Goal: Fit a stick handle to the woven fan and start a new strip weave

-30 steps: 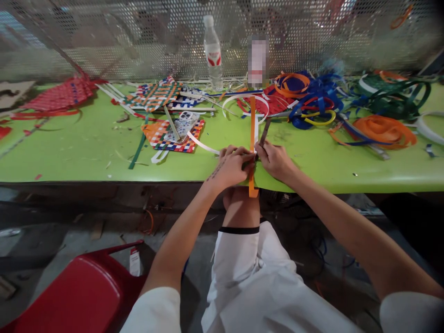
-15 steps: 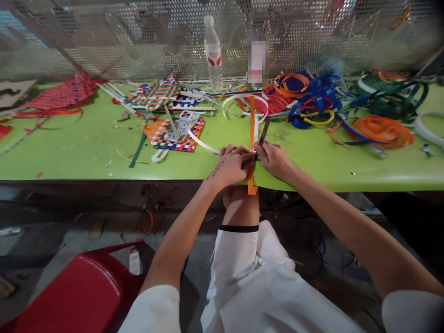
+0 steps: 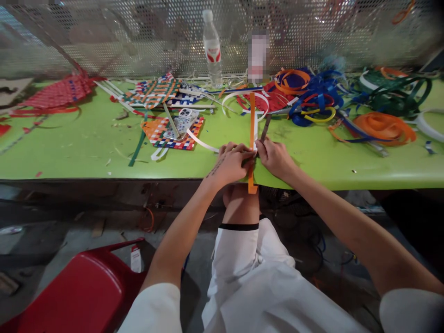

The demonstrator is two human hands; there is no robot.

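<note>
At the table's front edge, my left hand is closed, its fingertips pressed down over an orange plastic strip and a white strip. The orange strip stands lengthwise away from me, and its folded lower end hangs past the edge. Another white strip curves in from the left to my left hand. Close beside it, my right hand grips a flat, dark, blade-like tool, which slants up out of the fist. Its lower end is hidden near the strips where the fingers of both hands meet.
Left of my hands, a phone lies on a colourful woven piece. A water bottle stands at the back. Blue strips, an orange coil and green coils lie right. A red chair stands lower left.
Both hands keep nearly the same place on the strips. The fingers and the dark tool have shifted only slightly, and the whole view has moved a little.
</note>
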